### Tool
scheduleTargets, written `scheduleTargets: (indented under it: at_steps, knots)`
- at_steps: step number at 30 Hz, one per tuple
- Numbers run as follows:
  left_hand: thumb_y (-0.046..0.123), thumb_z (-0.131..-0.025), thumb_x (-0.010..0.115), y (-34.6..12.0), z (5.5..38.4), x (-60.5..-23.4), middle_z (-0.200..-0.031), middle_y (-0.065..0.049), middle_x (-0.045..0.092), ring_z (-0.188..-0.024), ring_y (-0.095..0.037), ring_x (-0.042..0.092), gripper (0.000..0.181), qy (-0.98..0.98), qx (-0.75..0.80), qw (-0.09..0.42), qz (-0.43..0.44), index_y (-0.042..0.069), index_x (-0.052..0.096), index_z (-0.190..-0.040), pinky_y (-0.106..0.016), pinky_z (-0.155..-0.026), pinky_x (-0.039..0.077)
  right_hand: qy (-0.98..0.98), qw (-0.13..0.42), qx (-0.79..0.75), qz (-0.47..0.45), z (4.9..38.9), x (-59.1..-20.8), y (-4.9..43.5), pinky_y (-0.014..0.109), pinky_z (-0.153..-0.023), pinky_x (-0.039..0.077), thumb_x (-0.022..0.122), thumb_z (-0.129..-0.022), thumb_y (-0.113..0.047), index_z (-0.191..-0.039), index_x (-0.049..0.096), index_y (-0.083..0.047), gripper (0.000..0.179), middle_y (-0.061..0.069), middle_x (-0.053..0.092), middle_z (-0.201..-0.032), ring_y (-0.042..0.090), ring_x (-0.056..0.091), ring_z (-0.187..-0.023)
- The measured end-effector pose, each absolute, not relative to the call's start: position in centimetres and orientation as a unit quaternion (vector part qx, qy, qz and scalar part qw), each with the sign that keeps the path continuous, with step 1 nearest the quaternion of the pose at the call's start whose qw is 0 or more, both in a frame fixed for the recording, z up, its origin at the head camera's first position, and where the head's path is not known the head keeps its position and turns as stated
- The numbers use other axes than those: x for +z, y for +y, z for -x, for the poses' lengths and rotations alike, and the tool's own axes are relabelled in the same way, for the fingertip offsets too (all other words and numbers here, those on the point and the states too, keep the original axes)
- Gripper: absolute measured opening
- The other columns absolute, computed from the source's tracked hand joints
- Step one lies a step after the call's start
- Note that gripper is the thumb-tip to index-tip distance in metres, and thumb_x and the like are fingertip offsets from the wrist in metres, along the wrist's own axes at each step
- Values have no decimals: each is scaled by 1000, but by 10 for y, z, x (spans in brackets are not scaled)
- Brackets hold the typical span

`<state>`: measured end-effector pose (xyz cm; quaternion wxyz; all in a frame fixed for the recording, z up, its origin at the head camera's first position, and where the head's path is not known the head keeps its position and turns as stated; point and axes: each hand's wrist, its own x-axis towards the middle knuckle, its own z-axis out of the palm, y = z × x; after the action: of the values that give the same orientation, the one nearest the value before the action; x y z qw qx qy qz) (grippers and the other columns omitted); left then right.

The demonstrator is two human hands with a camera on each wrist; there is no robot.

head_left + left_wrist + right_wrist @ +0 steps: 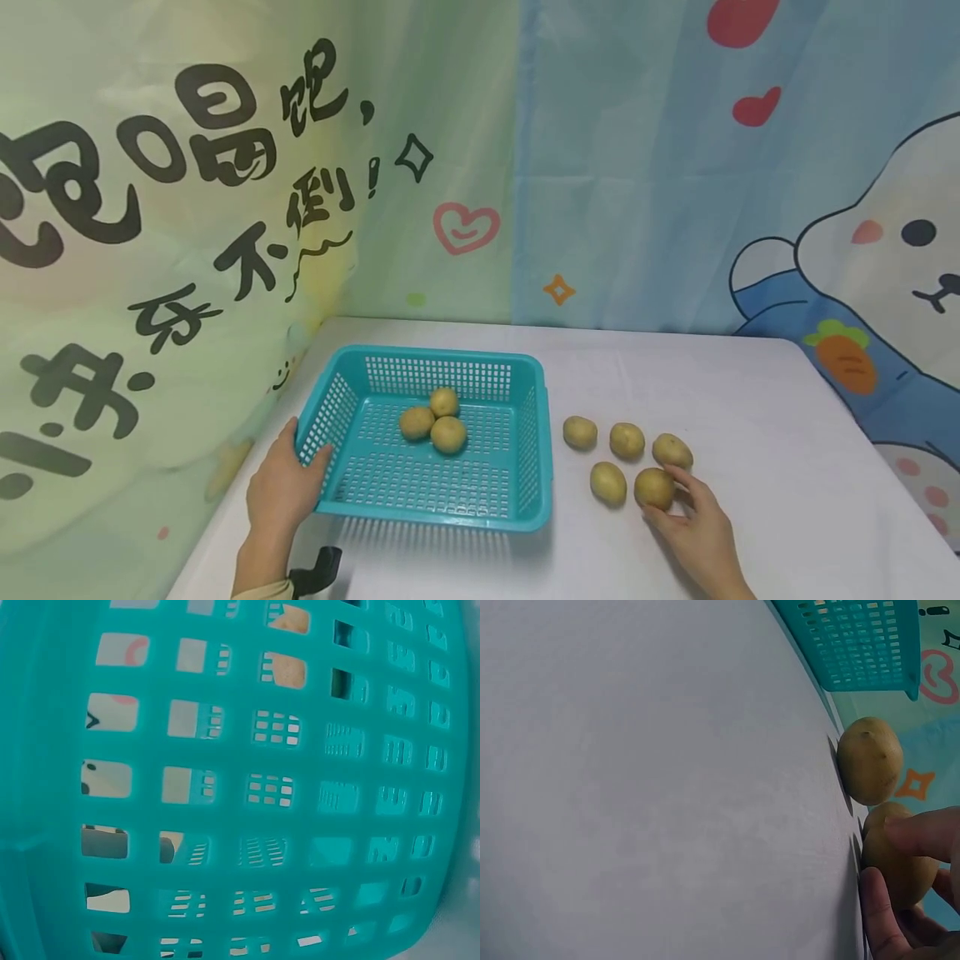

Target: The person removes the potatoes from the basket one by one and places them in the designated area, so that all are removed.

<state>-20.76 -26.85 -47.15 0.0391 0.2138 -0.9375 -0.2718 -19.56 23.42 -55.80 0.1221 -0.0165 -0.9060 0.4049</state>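
A turquoise plastic basket with perforated walls stands on the left half of the table, holding three potatoes bunched near its middle. My left hand grips the basket's left rim, thumb on the inner side. The left wrist view is filled by the basket's perforated wall, with no hand visible there. To the basket's right, my right hand holds a potato between thumb and fingers, at the table surface. In the right wrist view, fingers lie around that same potato.
Several other potatoes lie near the held one: a potato to its left, and a back row including a potato and another potato. The table has a white cover. Printed curtains hang behind and at the left.
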Motion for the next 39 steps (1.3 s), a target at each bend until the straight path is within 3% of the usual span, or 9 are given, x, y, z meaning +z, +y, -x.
scheduleTargets:
  at_steps: [5,12,16,20,23,27,30,33,39]
  knots:
    - [34,-96,57,-269,208,-472,-145,-33,37,-126,-53,43,77,-937,-274,35,-215,-3,21,-152,-65,-94,39,-907,73,411,44,190,-553,237,32,-77,57,78,-80,-8,-142,40,0,73,25,43,-140,50,54,-115]
    - [33,-96,58,-269,206,-470,-144,-33,39,-125,-52,44,76,-935,-277,44,-216,-3,22,-152,-64,-93,39,-911,31,406,67,186,-545,245,52,-86,52,77,-83,-15,-145,35,-1,77,28,38,-144,51,51,-118]
    - [33,-96,57,-269,206,-470,-145,-33,39,-125,-52,44,76,-935,-278,44,-216,-3,22,-152,-64,-93,39,-913,26,404,55,189,-533,250,46,-82,55,77,-84,-16,-146,33,1,77,29,35,-145,52,49,-119]
    - [32,-96,57,-268,205,-469,-145,-33,38,-126,-52,44,76,-934,-282,42,-214,-3,22,-152,-65,-93,39,-914,79,398,11,197,-519,248,25,-70,57,77,-84,-11,-142,39,2,70,28,41,-139,50,54,-113]
    - [32,-96,57,-268,205,-469,-146,-32,38,-126,-51,44,75,-934,-285,42,-213,-3,21,-153,-64,-93,39,-908,118,402,-22,205,-507,238,15,-69,53,77,-83,-9,-138,47,-1,63,23,48,-135,47,57,-109]
    - [32,-96,57,-268,204,-468,-146,-31,38,-125,-51,45,75,-934,-284,44,-212,-3,21,-153,-64,-92,40,-894,119,430,-51,217,-490,217,27,-81,55,76,-85,-13,-133,53,-6,53,18,54,-133,42,59,-111]
    - [32,-96,57,-268,204,-468,-146,-31,38,-125,-51,45,75,-934,-284,45,-212,-3,22,-153,-64,-92,40,-875,83,474,-57,227,-477,196,43,-92,52,72,-90,-18,-131,55,-7,46,13,56,-133,36,57,-116]
    - [32,-96,57,-268,205,-469,-147,-32,37,-126,-51,44,76,-934,-286,40,-210,-3,21,-153,-64,-92,40,-854,43,515,-60,236,-466,173,50,-97,46,69,-93,-22,-129,58,-8,40,9,59,-131,29,55,-118]
    - [29,-94,61,-270,205,-470,-146,-31,38,-123,-50,47,77,-933,-291,39,-210,-2,21,-153,-63,-92,41,-834,1,539,-122,246,-458,127,37,-90,53,67,-93,-18,-124,61,-8,32,8,64,-124,29,59,-117]
